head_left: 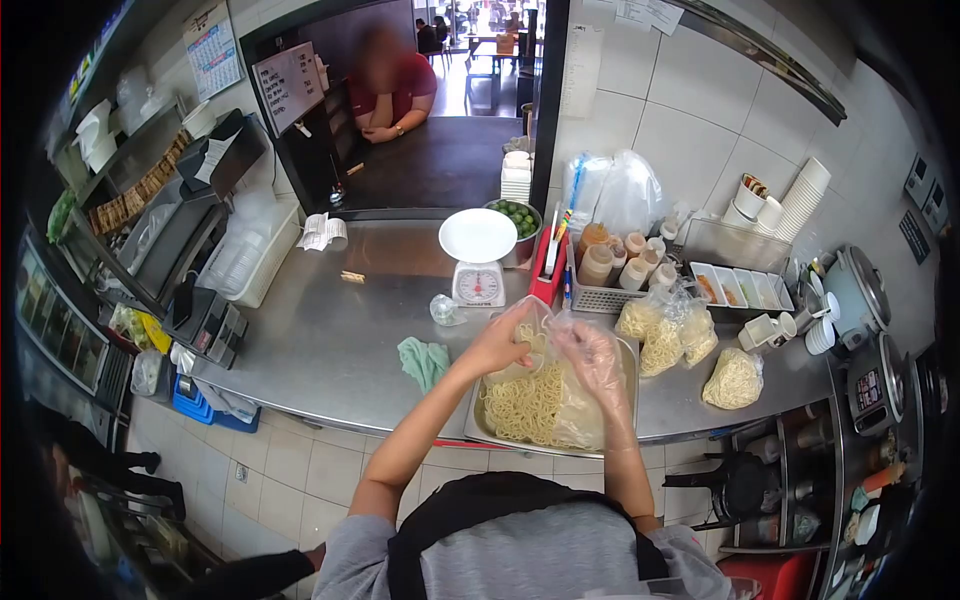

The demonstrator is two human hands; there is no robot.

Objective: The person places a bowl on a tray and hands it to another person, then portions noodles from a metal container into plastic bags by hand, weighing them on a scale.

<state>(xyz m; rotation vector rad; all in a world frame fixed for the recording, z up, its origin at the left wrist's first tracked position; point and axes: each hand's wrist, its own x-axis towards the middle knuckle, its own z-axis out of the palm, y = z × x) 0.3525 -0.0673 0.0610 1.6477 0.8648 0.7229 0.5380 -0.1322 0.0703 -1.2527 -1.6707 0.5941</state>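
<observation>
The bag [536, 316] is pinched by the fingers of the left hand [497, 343] and right hand [594, 362] above the tray [634, 382], likely so dropped noodles [522, 408] are caught.

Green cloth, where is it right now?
In the head view, the green cloth lies on the steel counter, just left of the noodle tray, nearer you than the scale.

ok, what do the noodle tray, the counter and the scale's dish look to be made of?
Noodle tray: thin metal, probably stainless steel; silvery rim.
Counter: sheet metal, likely stainless, satin finish; grey with soft, blurred reflections.
Scale's dish: smooth white, likely plastic; even colour, but enamelled metal can't be ruled out.
</observation>
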